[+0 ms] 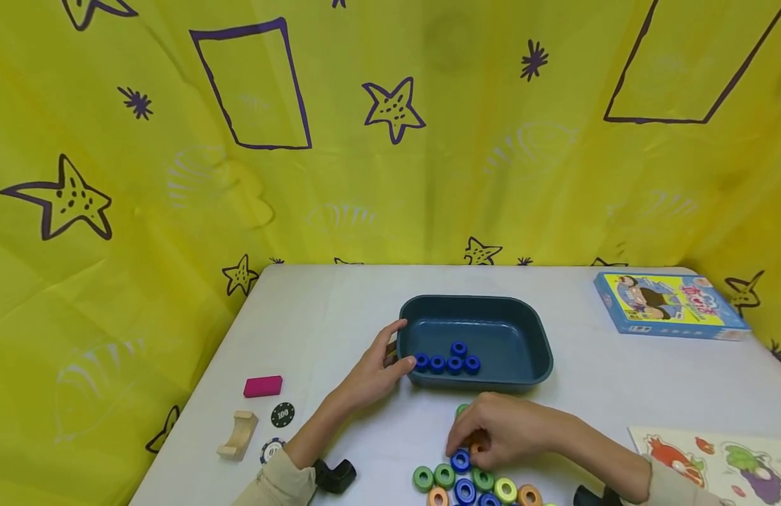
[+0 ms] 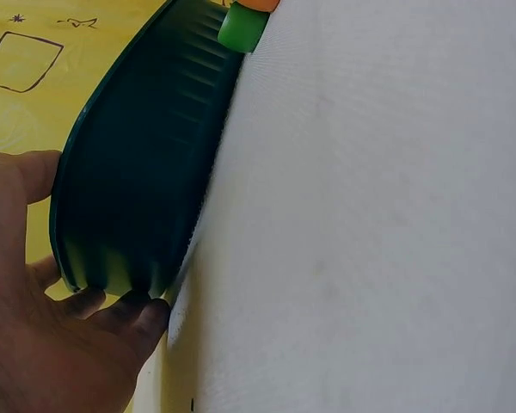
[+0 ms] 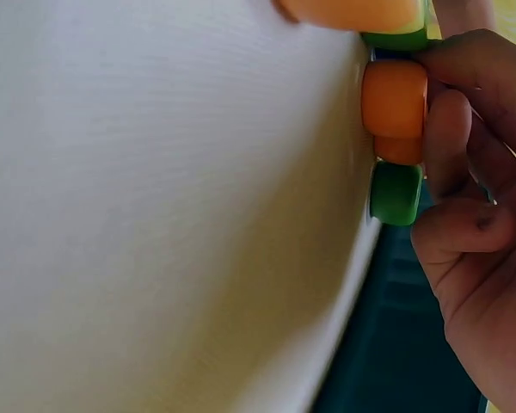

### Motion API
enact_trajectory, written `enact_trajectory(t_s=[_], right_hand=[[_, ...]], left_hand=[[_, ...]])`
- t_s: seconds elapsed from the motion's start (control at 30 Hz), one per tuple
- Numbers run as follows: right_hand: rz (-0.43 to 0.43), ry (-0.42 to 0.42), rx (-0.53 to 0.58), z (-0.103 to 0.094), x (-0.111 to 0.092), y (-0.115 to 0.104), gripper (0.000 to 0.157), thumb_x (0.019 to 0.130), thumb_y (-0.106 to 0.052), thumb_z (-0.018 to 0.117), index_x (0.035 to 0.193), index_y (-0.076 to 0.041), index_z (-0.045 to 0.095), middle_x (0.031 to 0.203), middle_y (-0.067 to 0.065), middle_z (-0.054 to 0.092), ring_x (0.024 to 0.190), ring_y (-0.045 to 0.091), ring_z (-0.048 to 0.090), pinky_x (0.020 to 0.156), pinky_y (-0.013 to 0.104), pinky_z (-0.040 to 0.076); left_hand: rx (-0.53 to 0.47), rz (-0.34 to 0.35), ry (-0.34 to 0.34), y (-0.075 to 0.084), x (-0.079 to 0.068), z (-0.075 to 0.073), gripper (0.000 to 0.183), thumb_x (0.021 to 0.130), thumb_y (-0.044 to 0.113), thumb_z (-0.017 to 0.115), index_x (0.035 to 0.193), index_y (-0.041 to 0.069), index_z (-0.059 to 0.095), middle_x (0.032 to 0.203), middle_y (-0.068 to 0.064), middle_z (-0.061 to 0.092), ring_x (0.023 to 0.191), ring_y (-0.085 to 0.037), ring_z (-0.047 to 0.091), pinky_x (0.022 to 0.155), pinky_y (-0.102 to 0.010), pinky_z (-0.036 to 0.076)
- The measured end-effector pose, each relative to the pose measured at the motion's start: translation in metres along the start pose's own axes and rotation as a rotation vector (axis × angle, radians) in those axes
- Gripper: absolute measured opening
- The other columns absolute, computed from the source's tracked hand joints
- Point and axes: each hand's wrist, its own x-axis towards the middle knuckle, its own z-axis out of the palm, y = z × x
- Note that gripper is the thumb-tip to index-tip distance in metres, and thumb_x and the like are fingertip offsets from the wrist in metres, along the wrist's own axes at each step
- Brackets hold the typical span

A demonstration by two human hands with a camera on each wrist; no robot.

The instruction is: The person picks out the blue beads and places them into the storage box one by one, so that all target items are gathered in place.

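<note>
A dark teal plastic tray (image 1: pixel 523 351) stands mid-table with several blue ring beads (image 1: pixel 455 364) in its front left part. My left hand (image 1: pixel 374 372) grips the tray's left end, thumb at the rim and fingers curled against the outer wall (image 2: pixel 125 198). In front of the tray, my right hand (image 1: pixel 504 429) pinches a blue bead (image 1: pixel 460 461) between thumb and index finger, at the far edge of a group of loose beads. An orange bead (image 3: pixel 396 95) and a green bead (image 3: pixel 396 194) sit close by those fingers in the right wrist view.
Green (image 1: pixel 423 478), yellow (image 1: pixel 505 490), orange and blue beads lie along the front edge. To the left are a pink block (image 1: pixel 262 386), a curved wooden piece (image 1: pixel 238 436) and poker chips (image 1: pixel 282 414). A blue box (image 1: pixel 671 306) and a picture board (image 1: pixel 719 464) occupy the right.
</note>
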Motion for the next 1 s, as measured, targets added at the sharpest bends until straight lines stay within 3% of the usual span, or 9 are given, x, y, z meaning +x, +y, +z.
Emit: enact_trajectory(t_s=[0.17, 0.3, 0.4, 0.53, 0.63, 0.73, 0.87, 1.0], right_hand=[[0.017, -0.021, -0.018, 0.001, 0.001, 0.000, 0.034, 0.079, -0.009, 0.068, 0.106, -0.028, 0.068, 0.096, -0.023, 0.061, 0.073, -0.006, 0.050, 0.057, 0.013, 0.042], [0.023, -0.003, 0.006, -0.003, -0.001, -0.004, 0.030, 0.081, -0.013, 0.069, 0.107, -0.028, 0.068, 0.096, -0.023, 0.061, 0.069, -0.006, 0.049, 0.055, 0.013, 0.043], [0.020, 0.044, 0.054, -0.012, -0.003, -0.008, 0.027, 0.082, -0.017, 0.070, 0.107, -0.027, 0.068, 0.096, -0.020, 0.062, 0.063, -0.005, 0.048, 0.050, 0.015, 0.043], [0.024, 0.175, 0.072, -0.036, -0.006, -0.007, 0.027, 0.081, -0.020, 0.073, 0.107, -0.024, 0.069, 0.096, -0.015, 0.063, 0.058, -0.002, 0.049, 0.047, 0.019, 0.043], [0.069, 0.277, 0.042, -0.058, -0.010, 0.005, 0.027, 0.080, -0.021, 0.074, 0.106, -0.023, 0.069, 0.091, -0.011, 0.063, 0.055, 0.002, 0.050, 0.046, 0.021, 0.043], [0.154, 0.327, 0.014, -0.079, -0.013, 0.025, 0.026, 0.080, -0.023, 0.074, 0.106, -0.023, 0.070, 0.083, -0.007, 0.062, 0.055, 0.006, 0.051, 0.045, 0.022, 0.042], [0.262, 0.291, 0.026, -0.097, -0.010, 0.053, 0.026, 0.080, -0.025, 0.074, 0.106, -0.021, 0.070, 0.075, 0.000, 0.060, 0.053, 0.008, 0.048, 0.044, 0.022, 0.039], [0.339, 0.228, 0.057, -0.107, -0.008, 0.075, 0.025, 0.079, -0.021, 0.075, 0.104, -0.018, 0.071, 0.075, 0.002, 0.062, 0.049, 0.007, 0.043, 0.044, 0.021, 0.037]], left_hand=[[0.001, 0.001, 0.004, -0.003, 0.002, 0.001, 0.065, 0.095, 0.021, 0.054, 0.148, 0.016, 0.018, 0.150, -0.016, 0.019, 0.130, -0.036, 0.032, 0.098, -0.046, 0.036], [0.007, 0.004, 0.017, -0.018, 0.007, 0.002, 0.065, 0.095, 0.026, 0.055, 0.148, 0.021, 0.018, 0.150, -0.012, 0.019, 0.130, -0.034, 0.032, 0.099, -0.046, 0.035], [0.026, 0.004, 0.032, -0.031, 0.011, 0.003, 0.066, 0.094, 0.031, 0.056, 0.148, 0.026, 0.018, 0.151, -0.008, 0.018, 0.131, -0.031, 0.032, 0.099, -0.045, 0.035], [0.029, 0.013, 0.042, -0.037, 0.011, 0.004, 0.067, 0.092, 0.037, 0.057, 0.147, 0.028, 0.019, 0.150, -0.005, 0.021, 0.130, -0.027, 0.034, 0.099, -0.043, 0.036], [0.008, 0.029, 0.037, -0.038, 0.012, 0.004, 0.067, 0.092, 0.038, 0.057, 0.147, 0.029, 0.020, 0.149, -0.008, 0.024, 0.129, -0.026, 0.036, 0.098, -0.041, 0.037], [-0.011, 0.041, 0.029, -0.038, 0.012, 0.004, 0.067, 0.092, 0.036, 0.057, 0.147, 0.029, 0.019, 0.148, -0.010, 0.025, 0.129, -0.026, 0.036, 0.098, -0.041, 0.037], [-0.012, 0.029, 0.022, -0.036, 0.010, 0.004, 0.066, 0.093, 0.034, 0.056, 0.147, 0.028, 0.018, 0.149, -0.010, 0.023, 0.130, -0.027, 0.034, 0.099, -0.042, 0.037], [-0.018, 0.026, 0.004, -0.017, 0.005, 0.003, 0.066, 0.094, 0.027, 0.055, 0.148, 0.021, 0.017, 0.149, -0.017, 0.020, 0.131, -0.033, 0.032, 0.099, -0.045, 0.035]])
